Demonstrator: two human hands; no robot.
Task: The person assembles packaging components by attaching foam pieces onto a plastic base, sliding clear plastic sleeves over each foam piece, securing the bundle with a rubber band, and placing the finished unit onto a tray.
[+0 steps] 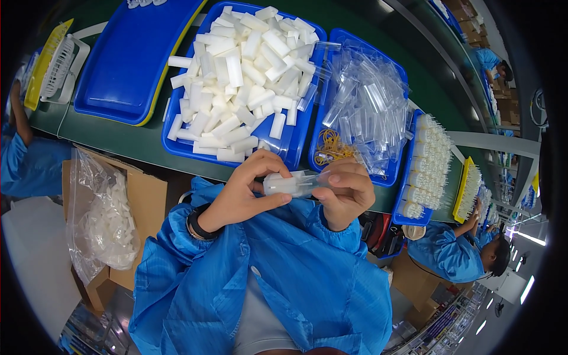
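Just in front of my chest, both hands hold one small piece between them. My left hand [248, 188] has thumb and fingers closed round a white foam block [278, 185]. Thumb and fingers of my right hand [348, 192] pinch a clear plastic sleeve [309, 183], which meets or overlaps the block's right end; how far the block sits inside it I cannot tell. Beyond the hands, a heap of similar white blocks [236, 74] fills a blue tray [290, 155]. Right of it, many clear sleeves [373, 100] lie in a second blue tray [316, 121] with yellow rubber bands [332, 145].
A blue tray [127, 65] lies at the far left on the green table [142, 142]. At the right stands a tray of white bristly parts [427, 160]. A cardboard box [148, 204] with a plastic bag of white pieces [115, 228] is at my left. Co-workers sit on both sides.
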